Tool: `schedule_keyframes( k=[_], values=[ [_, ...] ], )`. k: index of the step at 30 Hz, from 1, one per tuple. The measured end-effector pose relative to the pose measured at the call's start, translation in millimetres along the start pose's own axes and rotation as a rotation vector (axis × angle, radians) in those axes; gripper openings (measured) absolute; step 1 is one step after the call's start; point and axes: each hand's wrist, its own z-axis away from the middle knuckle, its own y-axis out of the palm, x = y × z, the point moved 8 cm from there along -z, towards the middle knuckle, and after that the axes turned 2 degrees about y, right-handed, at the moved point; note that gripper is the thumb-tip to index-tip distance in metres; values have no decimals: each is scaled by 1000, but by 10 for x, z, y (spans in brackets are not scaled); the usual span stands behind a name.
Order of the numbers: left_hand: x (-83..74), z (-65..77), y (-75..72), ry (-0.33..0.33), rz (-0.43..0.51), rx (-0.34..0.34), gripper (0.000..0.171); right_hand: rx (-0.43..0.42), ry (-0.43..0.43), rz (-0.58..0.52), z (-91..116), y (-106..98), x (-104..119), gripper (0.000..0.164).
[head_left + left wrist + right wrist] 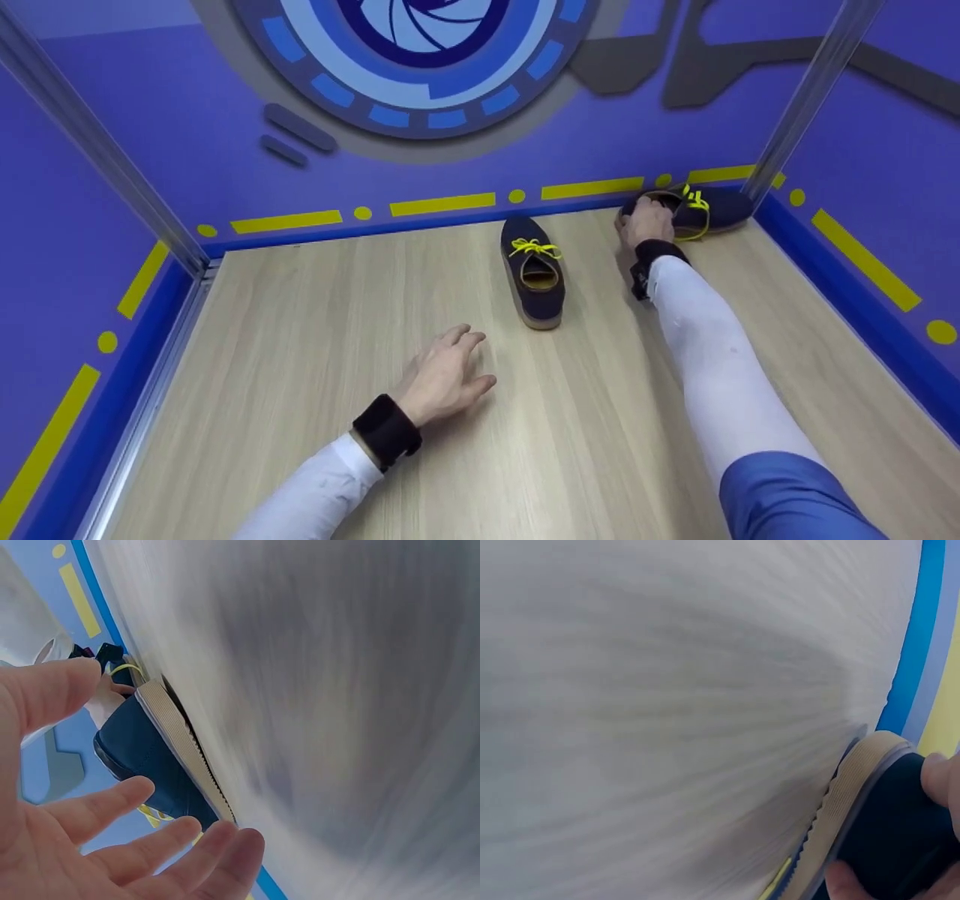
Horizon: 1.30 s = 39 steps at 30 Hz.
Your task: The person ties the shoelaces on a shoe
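Observation:
Two dark navy shoes with yellow laces are on the wooden surface. One shoe stands mid-surface, its toe toward the back wall and its bow tied. The other shoe lies sideways in the back right corner, one yellow lace end hanging down its side. My right hand grips this shoe at the heel; in the right wrist view, fingertips press on its dark upper above the tan sole. My left hand is near the middle shoe's heel, holding nothing, with its fingers spread and apart from the shoe.
Purple panels enclose the pale wood tabletop at the back, left and right. Metal corner posts stand at the back corners. A blue strip with yellow marks runs along the panels' lower edge. Both wrists wear black bands.

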Motion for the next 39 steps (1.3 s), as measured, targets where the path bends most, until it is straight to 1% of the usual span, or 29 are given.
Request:
schedule_keyframes(
  k=[4, 10, 15, 20, 24, 29, 35, 39],
  values=[
    [4, -15, 24, -20, 2, 20, 70, -17, -19, 2, 12, -44, 9, 49],
    [18, -6, 16, -28, 25, 23, 73, 35, -35, 28, 31, -104, 11, 50],
    [5, -2, 16, -38, 48, 44, 74, 52, -69, 77, 92, -261, 65, 51],
    [-20, -13, -12, -29, 53, 46, 74, 43, -142, 106, 171, -416, 227, 48],
    [-44, -15, 3, -21, 45, 74, 77, 45, -209, 140, 282, -465, 329, 43],
    [-42, -21, -52, -28, 36, 72, 81, 30, -311, 135, 413, -513, 526, 37],
    [-60, -22, -90, -16, 46, 64, 82, 21, -377, 120, 585, -577, 659, 32],
    [-68, -35, -125, -8, 61, 57, 82, 23, -428, 101, 736, -669, 789, 31]
  ],
)
